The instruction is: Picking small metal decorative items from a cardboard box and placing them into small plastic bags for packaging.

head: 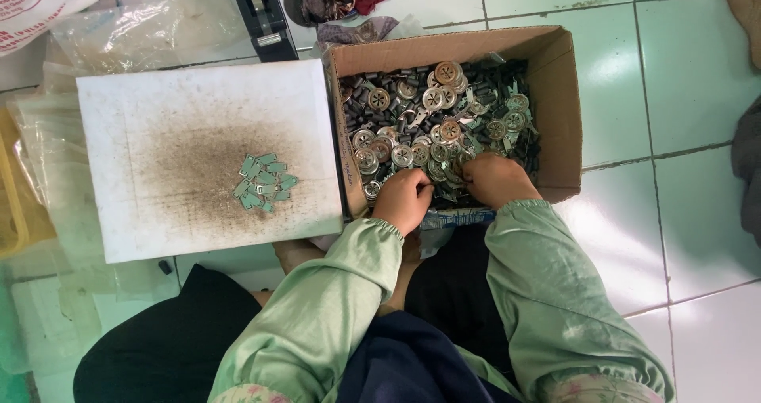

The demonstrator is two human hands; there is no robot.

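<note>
While both our hands are sunk into the cardboard box (567,110), we see the sorting only begun; our left hand (404,199) is curled closed at the box's near edge, knuckles up, seemingly pinching something among the parts, though what it grips we cannot tell; our right hand (495,179) is likewise bunched closed just beside it, fingertips buried in the heap, and its catch is hidden too. The box sits on the tiled floor (682,70) and is filled nearly wall to wall with round metal discs (444,102) with spoked centres, mixed with small dark cylinders (366,94) and thin greenish bits; the discs lie thickest from the far edge to the middle.

To the left, touching the box's left wall, lies a white board (158,213), smudged brown at its centre; on that smudge, towards the board's near right corner, rests a small pile of flat greenish metal tabs (263,183); we judge these to be what has been picked out, a handful against a box that looks almost untouched. Clear plastic bags (135,30) lie beyond the board's far edge; a dark tape dispenser (261,15) stands near the box's far left corner.
</note>
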